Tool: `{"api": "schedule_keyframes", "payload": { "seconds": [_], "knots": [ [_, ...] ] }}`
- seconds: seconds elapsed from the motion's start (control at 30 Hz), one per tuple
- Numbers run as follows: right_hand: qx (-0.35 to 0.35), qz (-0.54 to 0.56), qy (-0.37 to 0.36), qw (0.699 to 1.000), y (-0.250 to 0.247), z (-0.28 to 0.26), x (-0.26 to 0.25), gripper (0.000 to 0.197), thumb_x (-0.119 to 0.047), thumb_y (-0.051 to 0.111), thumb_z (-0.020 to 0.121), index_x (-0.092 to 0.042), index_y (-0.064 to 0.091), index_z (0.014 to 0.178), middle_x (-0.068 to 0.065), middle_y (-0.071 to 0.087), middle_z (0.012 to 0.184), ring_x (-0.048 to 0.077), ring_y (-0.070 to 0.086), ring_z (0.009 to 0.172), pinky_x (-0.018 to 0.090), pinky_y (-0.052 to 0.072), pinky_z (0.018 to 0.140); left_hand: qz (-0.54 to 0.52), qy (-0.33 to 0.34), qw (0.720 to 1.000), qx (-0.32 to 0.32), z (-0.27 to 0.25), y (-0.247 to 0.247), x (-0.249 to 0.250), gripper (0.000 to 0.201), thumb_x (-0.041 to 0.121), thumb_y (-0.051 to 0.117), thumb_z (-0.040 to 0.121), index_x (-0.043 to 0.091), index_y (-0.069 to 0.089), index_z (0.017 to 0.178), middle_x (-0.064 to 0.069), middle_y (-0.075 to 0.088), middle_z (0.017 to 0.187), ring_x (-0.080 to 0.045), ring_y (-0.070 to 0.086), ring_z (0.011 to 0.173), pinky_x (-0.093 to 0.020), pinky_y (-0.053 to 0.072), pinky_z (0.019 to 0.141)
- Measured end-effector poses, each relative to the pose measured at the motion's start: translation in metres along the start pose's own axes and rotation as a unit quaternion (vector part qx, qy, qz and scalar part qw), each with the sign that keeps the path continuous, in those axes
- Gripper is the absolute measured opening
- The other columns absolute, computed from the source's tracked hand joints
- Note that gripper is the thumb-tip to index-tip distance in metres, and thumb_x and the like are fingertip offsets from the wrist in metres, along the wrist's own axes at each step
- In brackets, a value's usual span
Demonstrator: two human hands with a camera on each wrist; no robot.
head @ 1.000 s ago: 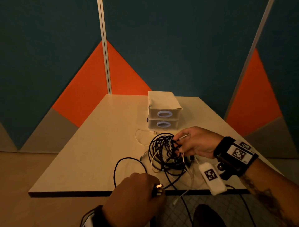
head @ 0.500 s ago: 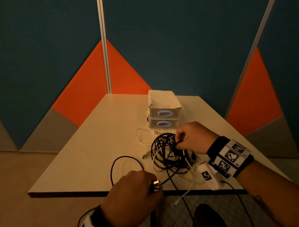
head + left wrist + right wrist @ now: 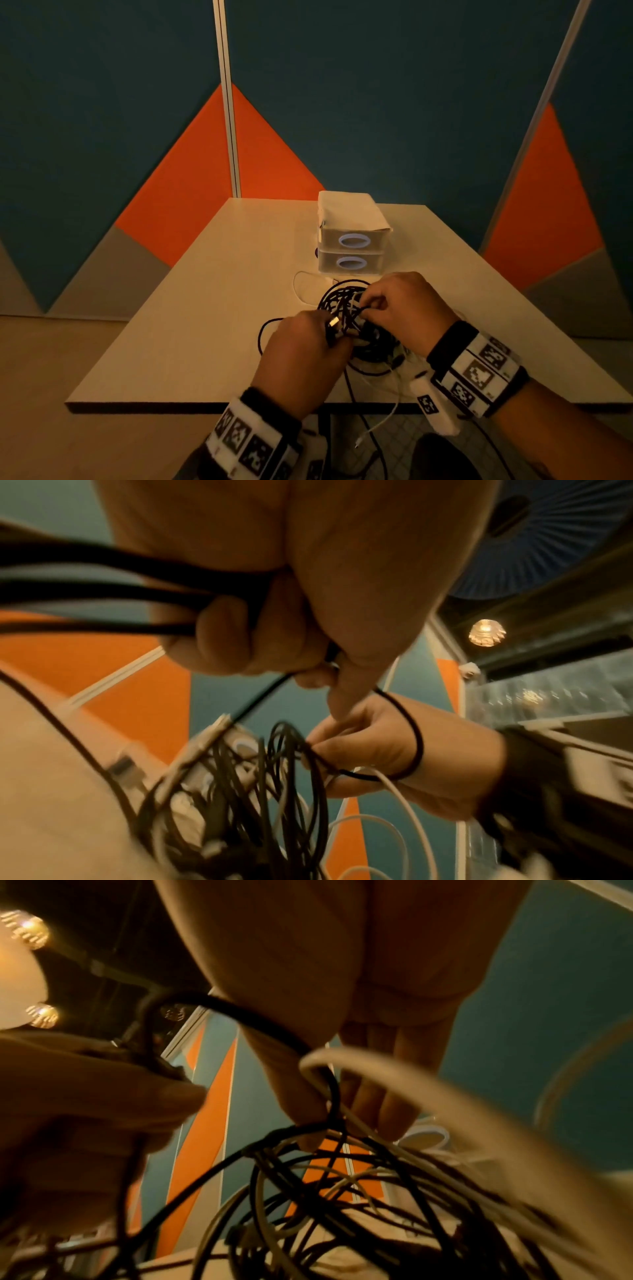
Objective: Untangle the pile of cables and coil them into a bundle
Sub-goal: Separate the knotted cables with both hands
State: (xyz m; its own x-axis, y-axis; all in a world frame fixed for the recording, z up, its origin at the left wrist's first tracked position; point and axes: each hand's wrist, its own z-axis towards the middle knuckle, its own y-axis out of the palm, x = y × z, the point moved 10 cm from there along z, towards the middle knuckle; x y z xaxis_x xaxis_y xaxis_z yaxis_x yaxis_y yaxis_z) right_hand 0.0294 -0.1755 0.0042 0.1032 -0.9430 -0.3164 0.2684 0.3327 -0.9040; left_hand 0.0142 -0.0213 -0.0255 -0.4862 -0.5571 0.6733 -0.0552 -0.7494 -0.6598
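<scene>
Fingers of the left hand (image 3: 301,356) are curled round black strands and pinch a metal-tipped plug (image 3: 334,322); the right hand (image 3: 404,308) has finger and thumb closed on strands at the top of the cable pile (image 3: 356,329), as the right wrist view shows. That pile sits on the table (image 3: 212,308) near its front edge, just before two stacked drawer boxes (image 3: 352,240). It is a dense knot of thin black loops threaded with a few white cables, and one white cable (image 3: 383,421) dangles off the edge. Cables like these look light, limp and springy, so loops will likely slide and re-snag; plug ends should catch when drawn through. Best hold, I judge, is a plug end in one hand while the other pins the mass and feeds slack
</scene>
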Motion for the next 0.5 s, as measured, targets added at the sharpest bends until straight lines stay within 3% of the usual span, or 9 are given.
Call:
{"api": "schedule_keyframes", "payload": {
  "seconds": [0.07, 0.17, 0.33, 0.43, 0.5],
  "knots": [
    [0.003, 0.03, 0.002, 1.0, 0.001, -0.004, 0.001, 0.011, -0.028, 0.08, 0.08, -0.029, 0.08, 0.091, -0.015, 0.061, 0.072, -0.003, 0.058, 0.066, 0.009, 0.041, 0.065, -0.034, -0.03, 0.999, 0.023, 0.011, -0.002, -0.006, 0.032, 0.04, 0.072, 0.092, 0.023, 0.062, 0.067, 0.005, 0.065, 0.063, -0.007, 0.06, 0.058, -0.022, 0.044, 0.052],
    [0.025, 0.066, -0.007, 0.997, 0.0, -0.01, -0.001, 0.013, -0.023, 0.082, 0.078, -0.027, 0.081, 0.091, -0.011, 0.066, 0.077, 0.001, 0.061, 0.07, 0.013, 0.044, 0.068, -0.043, -0.071, 0.997, 0.011, 0.022, 0.008, -0.013, 0.038, 0.032, 0.071, 0.093, 0.021, 0.055, 0.06, 0.006, 0.056, 0.055, -0.002, 0.052, 0.047, -0.014, 0.036, 0.044],
    [0.054, 0.087, -0.02, 0.995, -0.002, -0.019, -0.003, 0.012, -0.014, 0.081, 0.077, -0.023, 0.079, 0.086, -0.008, 0.071, 0.076, 0.002, 0.063, 0.068, 0.015, 0.05, 0.069, -0.047, -0.097, 0.994, 0.003, 0.026, 0.021, -0.024, 0.036, 0.033, 0.072, 0.091, 0.017, 0.057, 0.062, 0.004, 0.056, 0.056, -0.012, 0.052, 0.05, -0.016, 0.034, 0.042],
    [0.05, 0.091, -0.029, 0.994, -0.001, -0.021, -0.004, 0.013, -0.012, 0.079, 0.078, -0.022, 0.079, 0.086, -0.008, 0.07, 0.076, 0.003, 0.063, 0.069, 0.008, 0.047, 0.066, -0.05, -0.108, 0.993, -0.017, 0.027, 0.025, -0.03, 0.032, 0.035, 0.075, 0.088, 0.013, 0.064, 0.067, 0.001, 0.061, 0.059, -0.009, 0.053, 0.05, -0.015, 0.033, 0.042],
    [0.037, 0.077, -0.039, 0.996, 0.003, -0.021, -0.006, 0.012, -0.012, 0.076, 0.081, -0.021, 0.077, 0.089, -0.008, 0.067, 0.077, 0.004, 0.062, 0.07, 0.011, 0.048, 0.066, -0.066, -0.107, 0.992, -0.025, 0.028, 0.025, -0.03, 0.031, 0.03, 0.076, 0.087, 0.011, 0.065, 0.066, 0.0, 0.062, 0.058, -0.005, 0.052, 0.048, -0.015, 0.034, 0.043]
  ]
}}
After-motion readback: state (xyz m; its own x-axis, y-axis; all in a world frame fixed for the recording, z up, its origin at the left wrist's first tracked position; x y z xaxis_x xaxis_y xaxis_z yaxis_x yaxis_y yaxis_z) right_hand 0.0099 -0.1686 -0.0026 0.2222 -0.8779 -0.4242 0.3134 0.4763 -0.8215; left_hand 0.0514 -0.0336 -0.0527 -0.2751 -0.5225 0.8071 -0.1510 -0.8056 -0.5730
